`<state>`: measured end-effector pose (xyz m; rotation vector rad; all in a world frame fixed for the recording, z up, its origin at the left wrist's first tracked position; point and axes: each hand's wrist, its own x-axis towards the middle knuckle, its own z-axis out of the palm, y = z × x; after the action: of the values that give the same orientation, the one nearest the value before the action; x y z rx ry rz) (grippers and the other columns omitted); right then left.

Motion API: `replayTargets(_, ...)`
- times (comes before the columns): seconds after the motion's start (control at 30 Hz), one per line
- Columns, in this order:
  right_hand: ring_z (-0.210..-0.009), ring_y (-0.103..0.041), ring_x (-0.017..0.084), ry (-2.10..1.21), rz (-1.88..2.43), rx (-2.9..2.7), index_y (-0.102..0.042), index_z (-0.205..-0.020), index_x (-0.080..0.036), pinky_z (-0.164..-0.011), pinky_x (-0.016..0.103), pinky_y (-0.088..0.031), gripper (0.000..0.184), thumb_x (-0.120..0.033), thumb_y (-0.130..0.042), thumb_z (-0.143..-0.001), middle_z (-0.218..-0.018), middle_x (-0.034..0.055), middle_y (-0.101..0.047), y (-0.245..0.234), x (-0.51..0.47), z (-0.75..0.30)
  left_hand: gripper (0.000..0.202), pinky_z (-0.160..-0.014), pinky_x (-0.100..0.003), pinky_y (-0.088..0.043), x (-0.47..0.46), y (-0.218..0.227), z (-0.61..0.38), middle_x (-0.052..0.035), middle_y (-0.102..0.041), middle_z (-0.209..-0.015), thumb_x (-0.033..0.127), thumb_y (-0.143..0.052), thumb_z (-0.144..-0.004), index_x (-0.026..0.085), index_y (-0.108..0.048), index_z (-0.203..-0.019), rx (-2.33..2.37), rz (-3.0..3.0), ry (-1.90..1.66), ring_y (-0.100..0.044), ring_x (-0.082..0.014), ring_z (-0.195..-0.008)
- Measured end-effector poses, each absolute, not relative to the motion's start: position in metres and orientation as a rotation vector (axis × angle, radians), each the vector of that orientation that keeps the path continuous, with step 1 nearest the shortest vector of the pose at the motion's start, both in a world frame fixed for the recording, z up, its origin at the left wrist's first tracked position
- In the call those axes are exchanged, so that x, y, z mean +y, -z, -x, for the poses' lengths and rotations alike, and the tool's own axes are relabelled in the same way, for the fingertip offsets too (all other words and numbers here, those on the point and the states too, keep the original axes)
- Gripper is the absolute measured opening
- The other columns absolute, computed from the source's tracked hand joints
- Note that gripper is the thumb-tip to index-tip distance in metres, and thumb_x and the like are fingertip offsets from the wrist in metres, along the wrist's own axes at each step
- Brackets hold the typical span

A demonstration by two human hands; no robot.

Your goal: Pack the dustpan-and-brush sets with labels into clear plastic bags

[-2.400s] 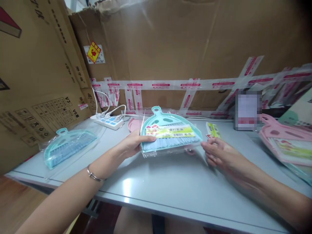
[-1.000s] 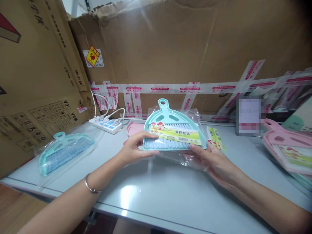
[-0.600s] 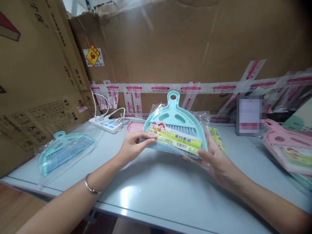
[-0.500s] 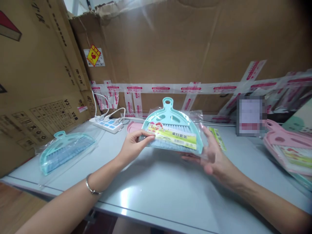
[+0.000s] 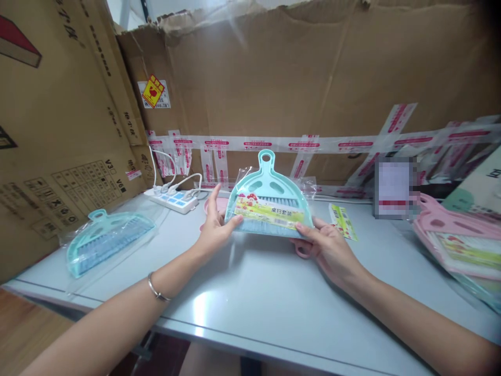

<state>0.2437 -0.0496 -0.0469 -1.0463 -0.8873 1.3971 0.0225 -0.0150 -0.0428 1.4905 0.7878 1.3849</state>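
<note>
A mint-green dustpan and brush set (image 5: pixel 270 183) in clear plastic is held up above the table, handle at the top. Across its front lies a yellow-green label card (image 5: pixel 270 210) with red mushrooms. My left hand (image 5: pixel 217 224) grips the lower left edge, thumb in front and a finger raised behind. With the thumb over the card's lower right corner, my right hand (image 5: pixel 329 243) grips the other side. Behind and below the set, parts of a pink dustpan (image 5: pixel 302 249) show on the table, mostly hidden.
Another packed mint dustpan set (image 5: pixel 109 243) lies at left. Behind it is a white power strip (image 5: pixel 172 200) with plugged cables. A loose label card (image 5: pixel 342 222) lies right of centre. Pink dustpan sets (image 5: pixel 462 230) are stacked at far right. A large cardboard box (image 5: pixel 254 78) walls the back.
My right hand, earlier loose with fingers spread beside the set, has closed on its lower right edge. The set has shifted slightly left and straightened.
</note>
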Motion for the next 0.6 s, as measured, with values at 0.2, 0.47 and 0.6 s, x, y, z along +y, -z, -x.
replayTargets(0.2,-0.055,-0.063,0.014,-1.415,1.075,-0.828,-0.047,-0.088,-0.024,-0.042,0.019,-0.039,0.04,-0.042,-0.075,-0.065,-0.08,-0.0015,-0.068,0.049,-0.049,-0.244,0.044,-0.083,-0.033,-0.049,-0.013,0.039,-0.019,-0.0088,-0.063,-0.109,0.031,-0.07,-0.073,0.017,-0.049,-0.109,0.765,-1.469,-1.155,-0.059,-0.0225,-0.104)
replayTargets(0.47,-0.048,-0.054,0.012,-1.063,1.1,-0.936,-0.054,-0.078,-0.021,-0.037,0.021,-0.044,0.036,-0.044,-0.075,-0.062,-0.072,0.001,-0.067,0.043,-0.044,-0.256,0.058,-0.066,-0.029,-0.051,-0.017,0.035,-0.018,-0.0063,-0.061,-0.095,0.036,-0.069,-0.074,0.021,-0.039,-0.121,0.779,-1.465,-0.922,-0.06,-0.0183,-0.087)
replayTargets(0.6,-0.057,-0.059,0.014,-0.737,1.237,-0.822,-0.058,-0.072,-0.02,-0.042,0.021,-0.048,0.023,-0.041,-0.069,-0.073,-0.075,0.0052,-0.066,0.032,-0.038,-0.322,0.05,-0.07,-0.029,-0.051,-0.02,0.028,-0.017,-0.0038,-0.059,-0.089,0.04,-0.064,-0.077,0.02,-0.043,-0.117,0.882,-1.519,-1.038,-0.057,-0.0165,-0.089)
